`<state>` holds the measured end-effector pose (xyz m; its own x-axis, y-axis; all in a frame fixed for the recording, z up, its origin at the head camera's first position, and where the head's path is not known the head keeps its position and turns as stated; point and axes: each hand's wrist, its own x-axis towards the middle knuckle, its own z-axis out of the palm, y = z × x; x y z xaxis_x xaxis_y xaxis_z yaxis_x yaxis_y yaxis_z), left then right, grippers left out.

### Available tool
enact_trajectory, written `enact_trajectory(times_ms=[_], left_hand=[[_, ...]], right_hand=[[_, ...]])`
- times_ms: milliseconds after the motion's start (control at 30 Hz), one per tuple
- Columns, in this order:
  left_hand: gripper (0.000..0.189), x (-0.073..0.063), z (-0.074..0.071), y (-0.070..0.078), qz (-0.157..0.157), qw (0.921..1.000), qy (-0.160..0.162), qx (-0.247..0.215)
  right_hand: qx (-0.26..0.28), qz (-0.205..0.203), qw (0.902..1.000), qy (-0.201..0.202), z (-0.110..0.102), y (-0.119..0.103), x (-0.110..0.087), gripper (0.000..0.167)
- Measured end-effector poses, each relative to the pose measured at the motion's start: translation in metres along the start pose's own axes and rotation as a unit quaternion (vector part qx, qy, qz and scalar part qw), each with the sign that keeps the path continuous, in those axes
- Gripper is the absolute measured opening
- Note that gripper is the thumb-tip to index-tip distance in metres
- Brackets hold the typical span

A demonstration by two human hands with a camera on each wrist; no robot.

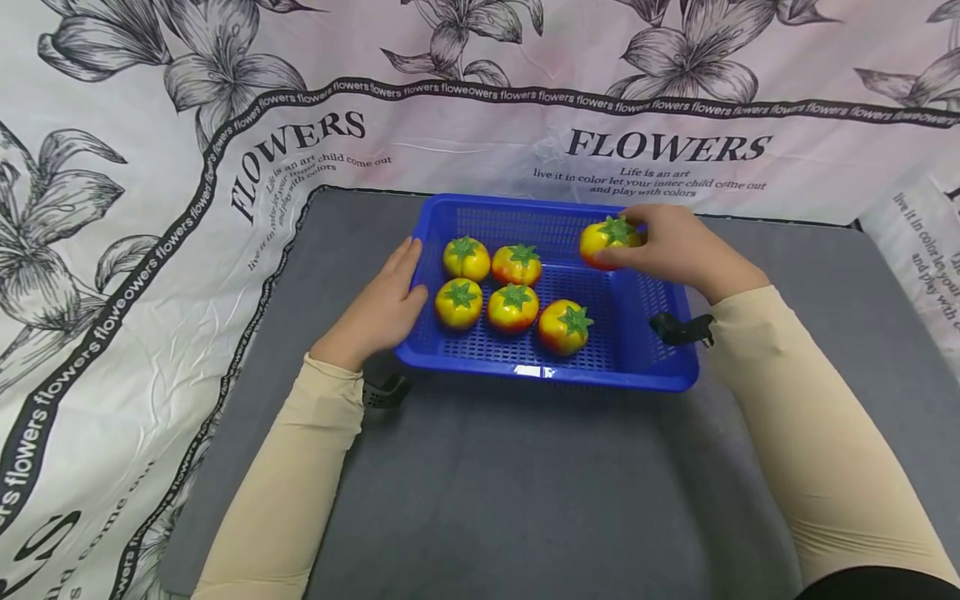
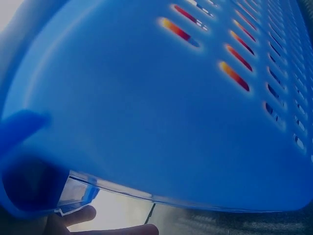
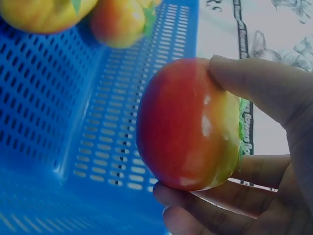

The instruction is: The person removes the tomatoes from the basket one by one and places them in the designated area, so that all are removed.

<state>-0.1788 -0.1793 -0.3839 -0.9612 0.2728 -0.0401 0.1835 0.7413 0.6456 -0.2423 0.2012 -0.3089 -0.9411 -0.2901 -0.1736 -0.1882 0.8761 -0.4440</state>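
A white cloth printed with black lilies [image 1: 480, 158] drapes the back and left, round a grey worktop [image 1: 525, 483]. On that sits a blue slotted plastic basket [image 1: 465, 365], longer from side to side than front to back. The left hand [image 1: 378, 308] lies against its left end, fingers fairly straight, holding nothing. The right hand [image 1: 682, 254], clearly the nearer one, pinches a roundish yellow-red tomato [image 1: 600, 240] between thumb and fingers, over the basket's far right part; no long axis stands out. Five similar tomatoes [image 1: 512, 309] lie to its left in two rows, three nearer me, two beyond, so it's at the right of the far row. The cloth reads "FLOWERS", then smaller, "Life is an art". I can make out no brand.
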Motion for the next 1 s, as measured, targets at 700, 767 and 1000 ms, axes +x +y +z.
enact_trajectory(times_ms=[700, 767, 1000], left_hand=[[0.07, 0.002, 0.003, -0.004, 0.012, 0.9997, 0.0, -0.02], [0.07, 0.002, 0.002, -0.004, 0.011, 0.9997, 0.001, -0.019], [0.07, 0.002, 0.002, -0.003, 0.011, 0.9997, 0.0, -0.02]], right_hand=[[-0.011, 0.033, 0.9982, 0.049, -0.039, 0.036, -0.026, 0.087], [-0.011, 0.041, 0.9979, 0.05, -0.041, 0.039, -0.028, 0.089], [-0.021, 0.052, 0.9962, 0.068, -0.045, 0.059, -0.033, 0.085]])
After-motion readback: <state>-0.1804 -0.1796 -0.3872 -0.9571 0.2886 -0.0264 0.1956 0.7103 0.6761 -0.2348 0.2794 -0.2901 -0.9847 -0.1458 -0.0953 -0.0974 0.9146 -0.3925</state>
